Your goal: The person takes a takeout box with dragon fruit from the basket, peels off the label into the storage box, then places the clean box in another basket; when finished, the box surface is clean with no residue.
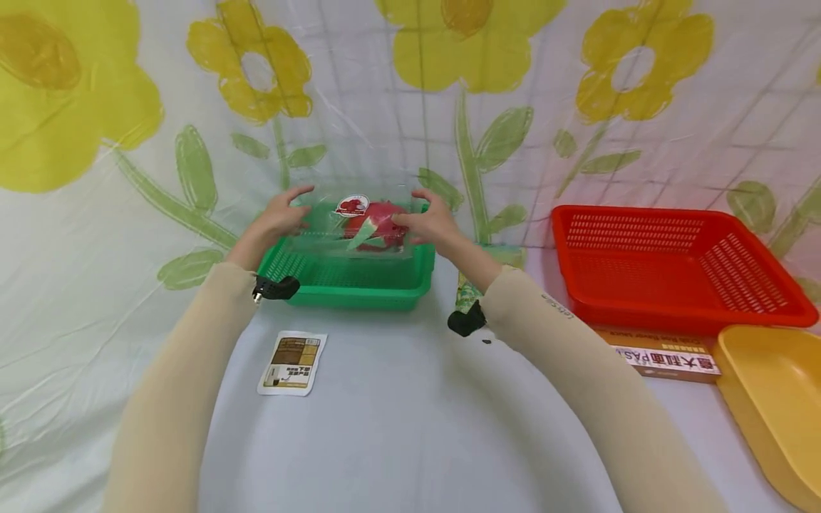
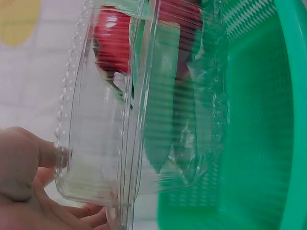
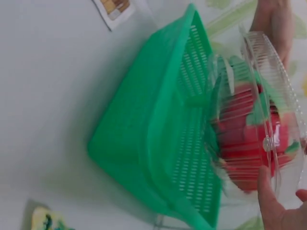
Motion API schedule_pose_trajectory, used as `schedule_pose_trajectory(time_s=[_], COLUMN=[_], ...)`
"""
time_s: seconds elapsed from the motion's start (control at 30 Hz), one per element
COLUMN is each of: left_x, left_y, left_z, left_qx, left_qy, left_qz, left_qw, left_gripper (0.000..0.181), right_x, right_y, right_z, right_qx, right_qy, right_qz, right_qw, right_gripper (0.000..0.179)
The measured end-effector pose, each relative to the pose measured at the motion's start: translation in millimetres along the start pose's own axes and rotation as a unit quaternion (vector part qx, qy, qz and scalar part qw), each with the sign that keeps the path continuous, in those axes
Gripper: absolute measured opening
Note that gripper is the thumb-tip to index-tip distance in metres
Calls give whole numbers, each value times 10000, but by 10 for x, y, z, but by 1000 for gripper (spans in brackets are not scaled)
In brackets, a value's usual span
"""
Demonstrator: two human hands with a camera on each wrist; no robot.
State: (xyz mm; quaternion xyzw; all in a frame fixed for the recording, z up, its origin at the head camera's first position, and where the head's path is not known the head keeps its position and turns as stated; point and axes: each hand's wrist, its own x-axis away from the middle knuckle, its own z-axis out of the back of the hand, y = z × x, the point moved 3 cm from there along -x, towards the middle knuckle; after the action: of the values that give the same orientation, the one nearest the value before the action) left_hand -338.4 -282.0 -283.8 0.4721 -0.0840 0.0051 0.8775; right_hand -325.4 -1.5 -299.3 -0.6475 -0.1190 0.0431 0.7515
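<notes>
A clear plastic clamshell box [image 1: 327, 231] with a round sticker on its lid is tilted over the green basket [image 1: 359, 296]. Inside it lies a red dragon fruit [image 1: 383, 217] with green scales, seen through the plastic in both wrist views. My left hand [image 1: 277, 221] grips the box's left end, thumb on one face and fingers on the other, as the left wrist view [image 2: 29, 182] shows. At the opposite end my right hand [image 1: 436, 222] holds it, thumb on the near face. The far fingers of the right hand are partly hidden.
A white and brown pouch [image 1: 293, 363] lies in front of the basket. Behind my right wrist is a green-yellow packet [image 1: 468, 293]. To the right stand a red basket [image 1: 680, 306], a pasta box [image 1: 667, 356] and a yellow bin [image 1: 770, 420]. A flowered curtain hangs behind.
</notes>
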Motion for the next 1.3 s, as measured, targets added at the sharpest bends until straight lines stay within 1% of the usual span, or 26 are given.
schedule_pose_trajectory(time_s=[0.2, 0.33, 0.47, 0.6, 0.7, 0.87, 0.97, 1.1, 1.17, 1.3], left_x=[133, 261, 367, 452, 516, 651, 755, 919, 997, 1106], left_y=[209, 333, 398, 430, 450, 466, 467, 476, 474, 416], left_z=[-119, -257, -447, -642, -773, -996, -1141, -1318, -1390, -1515], left_qx=[229, 259, 404, 668, 732, 883, 810, 730, 775, 1031], left_qy=[-225, -393, -585, -774, -865, -971, -898, -741, -713, -756], left_qz=[-243, -411, -578, -743, -858, -1090, -1160, -1168, -1201, -1309], left_qw=[9992, 9980, 9958, 9920, 9898, 9853, 9859, 9877, 9872, 9831], left_gripper=[57, 57, 58, 58, 59, 59, 57, 56, 56, 57], right_x=[203, 368, 566, 763, 912, 1185, 1351, 1557, 1648, 1804], right_y=[-69, -55, -2, 73, 130, 247, 335, 456, 517, 627], right_z=[323, 542, 755, 963, 1107, 1288, 1368, 1473, 1512, 1555], right_qx=[54, 209, 440, 815, 1123, 1414, 1521, 1614, 1601, 1626], right_qy=[98, 87, 66, 77, 130, 165, 161, 116, 80, 68], right_qz=[81, 108, 109, 154, 177, 272, 321, 333, 345, 500], right_qw=[9999, 9997, 9990, 9965, 9934, 9894, 9877, 9863, 9865, 9854], right_gripper=[70, 70, 69, 70, 71, 73, 74, 74, 74, 73])
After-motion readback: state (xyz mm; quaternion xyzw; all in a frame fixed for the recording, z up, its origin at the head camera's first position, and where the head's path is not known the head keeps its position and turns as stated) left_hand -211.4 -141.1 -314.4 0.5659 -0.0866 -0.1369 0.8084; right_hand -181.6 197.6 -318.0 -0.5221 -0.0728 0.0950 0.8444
